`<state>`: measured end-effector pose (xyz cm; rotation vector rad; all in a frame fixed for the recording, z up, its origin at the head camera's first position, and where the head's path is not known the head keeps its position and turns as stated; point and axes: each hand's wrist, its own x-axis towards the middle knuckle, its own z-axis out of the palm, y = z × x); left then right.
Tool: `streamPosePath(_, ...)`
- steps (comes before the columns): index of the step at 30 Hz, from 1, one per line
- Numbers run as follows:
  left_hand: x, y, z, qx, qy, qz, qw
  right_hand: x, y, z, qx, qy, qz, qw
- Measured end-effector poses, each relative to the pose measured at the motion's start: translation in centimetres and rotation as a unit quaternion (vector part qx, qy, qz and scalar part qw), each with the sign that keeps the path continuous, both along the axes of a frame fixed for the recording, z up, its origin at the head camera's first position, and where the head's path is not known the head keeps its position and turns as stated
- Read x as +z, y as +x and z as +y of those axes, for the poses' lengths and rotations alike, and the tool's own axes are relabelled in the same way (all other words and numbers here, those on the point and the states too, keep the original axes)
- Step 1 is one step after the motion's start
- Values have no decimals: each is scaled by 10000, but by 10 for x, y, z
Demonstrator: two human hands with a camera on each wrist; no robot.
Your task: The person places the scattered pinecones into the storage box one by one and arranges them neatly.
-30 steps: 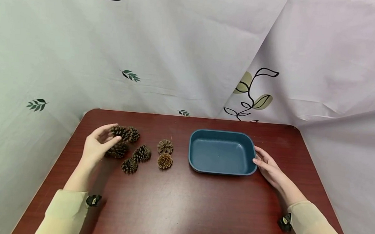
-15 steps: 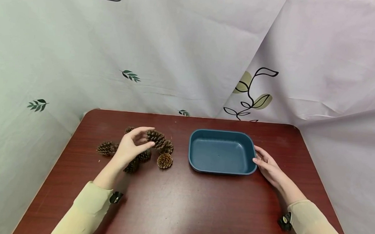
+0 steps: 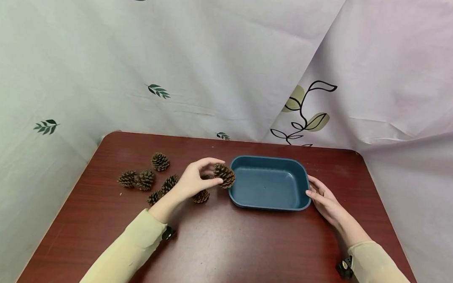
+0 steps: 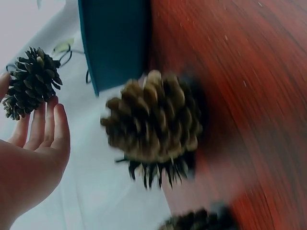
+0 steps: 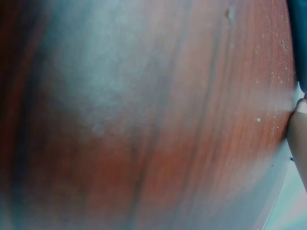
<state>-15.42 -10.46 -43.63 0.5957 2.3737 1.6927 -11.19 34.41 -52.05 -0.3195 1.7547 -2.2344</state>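
Note:
In the head view my left hand (image 3: 195,179) holds a brown pine cone (image 3: 225,175) between thumb and fingers, raised at the left rim of a blue rectangular tray (image 3: 264,187). The left wrist view shows this held cone (image 4: 32,82) at the fingertips, with other pine cones (image 4: 153,117) standing below the hand. My right hand (image 3: 325,203) holds the tray's right side, its thumb at the rim and its fingers along the outer wall. Only part of the thumb (image 5: 300,124) shows in the right wrist view. Nothing lies inside the tray.
Several pine cones (image 3: 145,180) lie on the left of the dark red table (image 3: 221,251). One cone (image 3: 200,196) is partly hidden under my left hand. Behind the table hangs a white cloth (image 3: 214,65) with leaf prints.
My left hand has carried the pine cone from the left group rightward to the tray's left rim. The right hand and the tray stay in place.

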Motion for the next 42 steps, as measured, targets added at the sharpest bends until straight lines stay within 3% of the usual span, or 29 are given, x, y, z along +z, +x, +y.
streamPosePath(9, -8, -6, 30, -676, -302, 224, 9970, -1, -1, 1, -30, -49, -17, 10000)
streamPosePath(13, -12, -11, 38, -890, -732, 416, 9925, -2, -1, 1, -29, -50, -13, 10000)
streamPosePath(16, -14, -14, 44, -1045, -1308, 754, 9830, -2, -2, 1, -18, -61, 2, 10000)
streamPosePath(22, -14, -18, 53, -1535, -2274, 1234, 9537, -1, -2, 1, 12, -47, -7, 10000)
streamPosePath(28, -14, -21, 62, -2213, -2832, 1418, 9223, -2, -2, 1, -14, -59, -71, 10000)
streamPosePath(32, -15, -24, 67, -2483, -3093, 1521, 9053, -2, -2, 0, -64, -28, -88, 9999)
streamPosePath(35, -15, -25, 69, -2555, -3193, 1568, 8990, -2, -3, 0, -78, 38, -91, 9999)
streamPosePath(42, -14, -25, 71, -2605, -3172, 1596, 8978, -1, -2, 0, -76, 82, -125, 9999)
